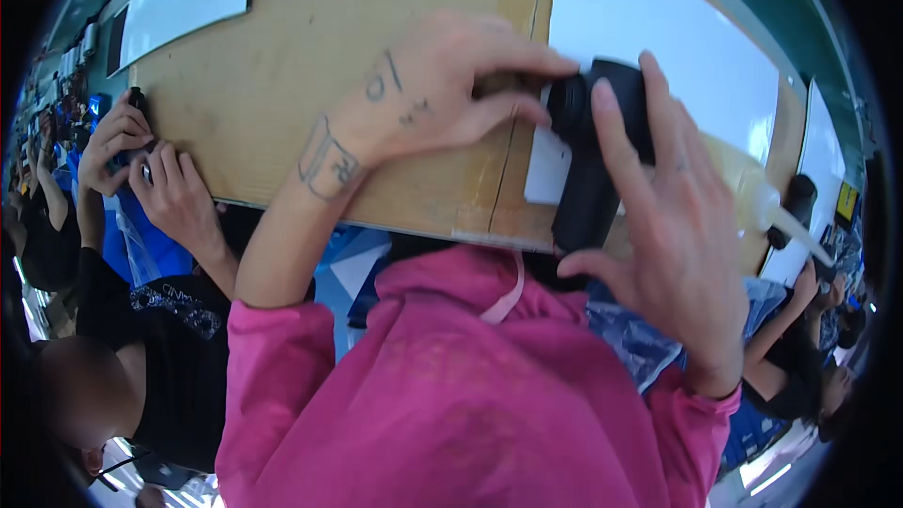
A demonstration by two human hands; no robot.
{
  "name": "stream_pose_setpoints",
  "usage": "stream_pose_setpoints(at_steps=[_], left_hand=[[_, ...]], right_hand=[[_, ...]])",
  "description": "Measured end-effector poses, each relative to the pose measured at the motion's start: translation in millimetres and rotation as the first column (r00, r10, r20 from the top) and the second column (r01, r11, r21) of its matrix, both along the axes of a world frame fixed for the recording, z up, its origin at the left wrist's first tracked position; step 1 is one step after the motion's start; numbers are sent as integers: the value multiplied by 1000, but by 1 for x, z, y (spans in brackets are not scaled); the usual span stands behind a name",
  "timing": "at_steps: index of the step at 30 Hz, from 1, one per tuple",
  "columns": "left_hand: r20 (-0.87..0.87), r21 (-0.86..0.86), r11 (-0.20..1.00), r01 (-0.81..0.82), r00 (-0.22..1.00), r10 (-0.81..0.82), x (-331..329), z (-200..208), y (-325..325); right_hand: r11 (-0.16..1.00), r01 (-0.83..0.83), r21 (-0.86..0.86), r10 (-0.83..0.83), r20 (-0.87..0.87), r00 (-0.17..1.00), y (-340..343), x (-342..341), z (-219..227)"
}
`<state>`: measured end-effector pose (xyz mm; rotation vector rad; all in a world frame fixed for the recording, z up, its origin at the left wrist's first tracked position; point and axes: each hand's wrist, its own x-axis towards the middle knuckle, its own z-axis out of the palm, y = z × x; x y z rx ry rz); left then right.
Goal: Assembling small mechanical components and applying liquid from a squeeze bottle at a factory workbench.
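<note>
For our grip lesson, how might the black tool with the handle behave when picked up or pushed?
The black tool looks stiff: head and handle show no sag. Its matte surface probably isn't very slippery. The rounded handle might start rolling, though the jutting head would likely stop it.

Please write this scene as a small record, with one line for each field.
Main object: black device with a round-ended head and a handle
Right hand: holds it, fingers on the head, thumb near the handle's lower end
Left hand: blurred, fingertips at the round end; exact contact unclear
Surface: brown tabletop, white sheet on it
Beside right hand: translucent bottle with a nozzle
</note>
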<state>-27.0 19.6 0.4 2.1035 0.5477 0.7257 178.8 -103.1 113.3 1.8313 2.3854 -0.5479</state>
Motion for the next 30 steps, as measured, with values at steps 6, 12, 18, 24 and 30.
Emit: stream_pose_setpoints(at_steps=[6, 12, 18, 24, 30], left_hand=[[-154, -346, 937, 47, 982, -106, -10, 33, 3], [-119, -825, 556, -98, 993, -2, -41, 51, -65], [283, -933, 280, 225, 941, 185, -22, 37, -141], [165, -879, 424, 219, 973, -162, -15, 47, -141], [187, -865, 474, 165, 982, 0, 15, 27, -160]], right_hand=[[998, 11, 70, -8, -48, 999, 0, -2, -9], [966, 246, 77, -214, -294, 932, 28, -9, -34], [971, 52, 235, 168, -817, 552, -8, -46, -20], [992, 46, 121, 103, -953, 285, -23, -40, -32], [988, 105, 110, 81, -965, 250, -26, -28, -31]])
